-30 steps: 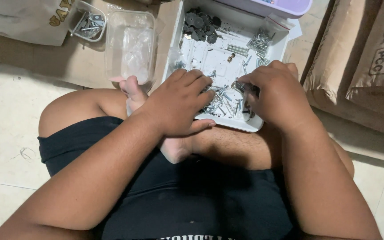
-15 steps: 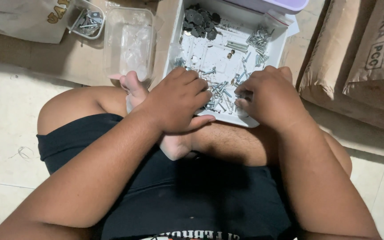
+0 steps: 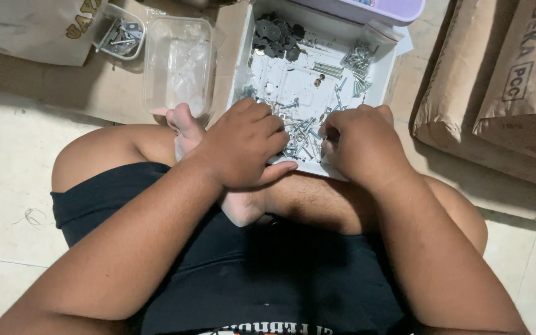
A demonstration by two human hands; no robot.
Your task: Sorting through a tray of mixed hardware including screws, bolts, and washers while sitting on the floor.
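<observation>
Screws lay heaped at the near edge of a white tray on the floor, against the seated person's legs. Both hands worked in that heap. The left hand curled loosely over it, fingers bent, thumb beneath; whether it pinched anything could not be told. The right hand was closed with fingertips down among the screws, its hold also hidden. Black washers sat at the far corner. Sorting would go best picking single pieces, keeping the piles apart.
</observation>
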